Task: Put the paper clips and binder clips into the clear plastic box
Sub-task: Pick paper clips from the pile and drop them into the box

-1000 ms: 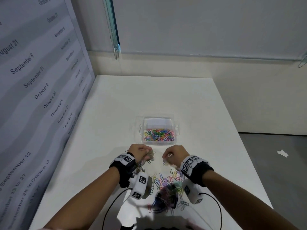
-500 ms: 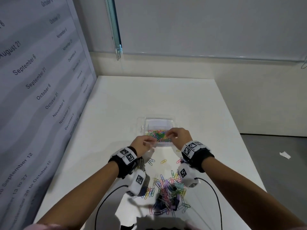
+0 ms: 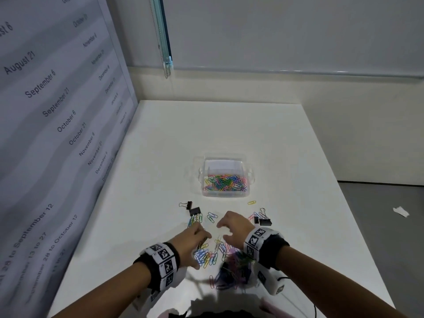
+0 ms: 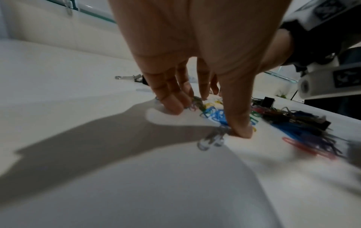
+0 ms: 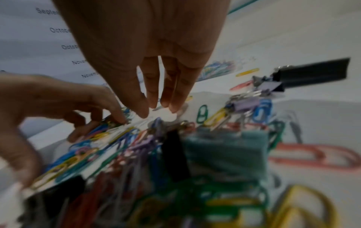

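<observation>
Your hands are back from the clear plastic box (image 3: 226, 177) — the left hand (image 3: 191, 239) fingers down on the loose paper clips (image 3: 207, 255), the right hand (image 3: 234, 228) spread and empty above them. That load is delivered; the binder clips (image 3: 195, 211) still wait on the desk (image 3: 298, 157).

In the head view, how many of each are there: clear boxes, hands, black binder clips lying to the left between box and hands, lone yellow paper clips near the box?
clear plastic box: 1
Hands: 2, left hand and right hand
black binder clips: 2
yellow paper clip: 1
Total: 6
</observation>
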{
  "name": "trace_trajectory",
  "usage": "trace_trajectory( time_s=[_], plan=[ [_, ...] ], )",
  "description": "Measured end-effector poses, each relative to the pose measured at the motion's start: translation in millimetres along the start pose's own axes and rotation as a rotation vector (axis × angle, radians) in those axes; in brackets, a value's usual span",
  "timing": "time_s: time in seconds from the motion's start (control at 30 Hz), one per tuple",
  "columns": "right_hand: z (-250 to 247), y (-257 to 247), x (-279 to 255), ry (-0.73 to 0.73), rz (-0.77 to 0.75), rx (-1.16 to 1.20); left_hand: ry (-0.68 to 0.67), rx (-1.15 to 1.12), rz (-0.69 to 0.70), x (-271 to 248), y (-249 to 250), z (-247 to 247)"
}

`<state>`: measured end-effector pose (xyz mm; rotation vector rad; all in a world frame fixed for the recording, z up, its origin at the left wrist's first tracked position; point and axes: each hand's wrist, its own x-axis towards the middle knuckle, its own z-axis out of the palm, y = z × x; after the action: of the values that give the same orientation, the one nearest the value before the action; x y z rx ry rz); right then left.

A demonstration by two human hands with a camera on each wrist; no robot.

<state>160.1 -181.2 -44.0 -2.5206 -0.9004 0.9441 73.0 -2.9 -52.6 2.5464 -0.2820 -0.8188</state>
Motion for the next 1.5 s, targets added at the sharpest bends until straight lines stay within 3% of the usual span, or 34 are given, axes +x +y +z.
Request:
trace_trajectory(
  time_s=[0.2, 0.53, 0.83, 1.07, 1.23, 1.37, 1.5],
  plan=[
    [17, -10, -2, -0.1, -0.085, -0.022, 0.12, -0.078, -0.078, 13, 6, 2],
    [11, -4, -10, 0.089, 0.038, 0.042, 0.119, -0.007, -0.106, 29, 22, -13],
    [-48, 3, 3, 0.327, 0.114, 0.19, 0.304, -0.393, -0.147, 33, 13, -30],
    [-84, 1, 23, 0.576, 0.13, 0.402, 0.453, -0.857, -0.156, 48, 21, -70],
    [-53, 12, 13, 0.505, 0.16, 0.304, 0.535, -0.927, -0.103, 70, 35, -102],
    [-26, 21, 3, 0.403, 0.199, 0.25, 0.489, -0.993, -0.147, 83, 37, -106],
    [-17, 21, -2, 0.24, 0.17, 0.195, 0.432, -0.761, -0.193, 77, 28, -90]
  ],
)
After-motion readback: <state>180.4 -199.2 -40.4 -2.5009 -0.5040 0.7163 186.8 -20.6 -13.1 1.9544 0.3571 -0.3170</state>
